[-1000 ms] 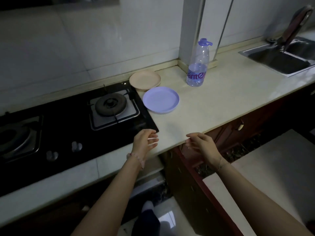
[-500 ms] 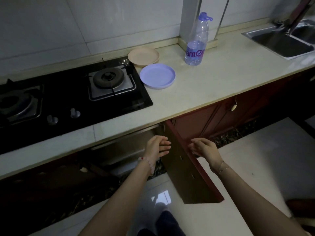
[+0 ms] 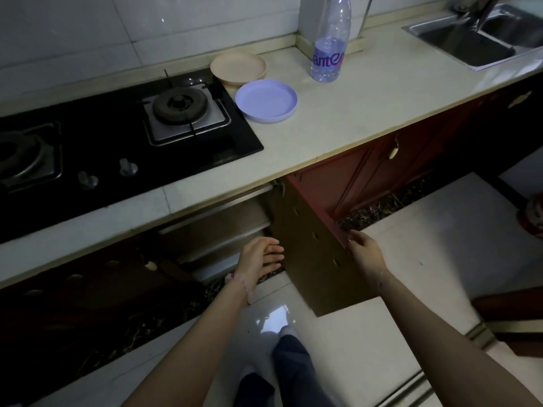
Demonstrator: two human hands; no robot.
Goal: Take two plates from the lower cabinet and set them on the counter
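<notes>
Dark cabinet interior [image 3: 223, 239] unreadable; bottle [image 3: 330, 45] top cropped, hands empty.

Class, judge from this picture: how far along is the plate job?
Done: the beige plate and purple plate sit on the counter. In hand: nothing; the right hand is at the open cabinet door, the left hand is empty. Left: probably only closing it.

Water bottle [image 3: 331, 44] cap cut off at top edge; sink [image 3: 482, 39] cropped at upper right, left burner [image 3: 17, 154] at left edge. Cabinet interior [image 3: 217, 230] too dark to make out contents. Both forearms run off bottom edge.
</notes>
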